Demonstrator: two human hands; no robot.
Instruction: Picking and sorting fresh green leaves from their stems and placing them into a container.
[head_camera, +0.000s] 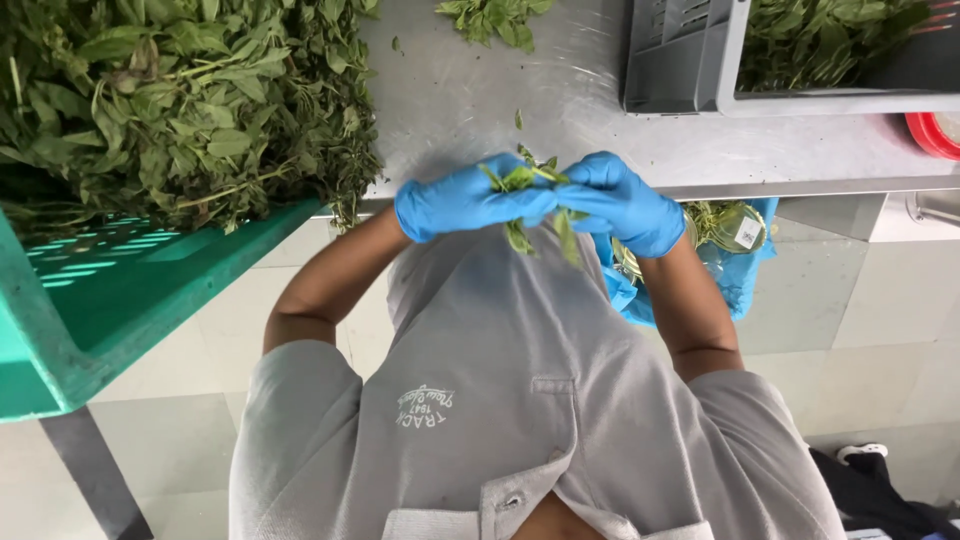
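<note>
The small sprig of green leaves (520, 180) is pinched between both gloved hands, held in the air just off the tabletop's (470, 95) near edge and in front of the person's chest. That seems to keep falling bits clear of the steel surface.

The left hand (465, 200), in a blue glove, has its grip closed around the sprig's stems from one side. The right hand (620, 200), also gloved in blue, closes its fingertips on the same sprig from the other side. The two hands touch at the leaves. A few leaves hang loose below the fingers.

At the tabletop's left edge, a green crate (110, 300) heaped with leafy stalks (180, 100) juts out over the near edge, within easy reach of the left hand. Just beyond the right hand and below the near edge, a blue bag (745, 275) holds what look like tied bundles of greens (715, 222), probably so finished pieces can drop straight in. At the far right corner stands a grey crate (680, 60) with more greens, and a red rim (935, 135) shows at the right edge. A loose clump of leaves (495, 18) lies by the far edge.
</note>
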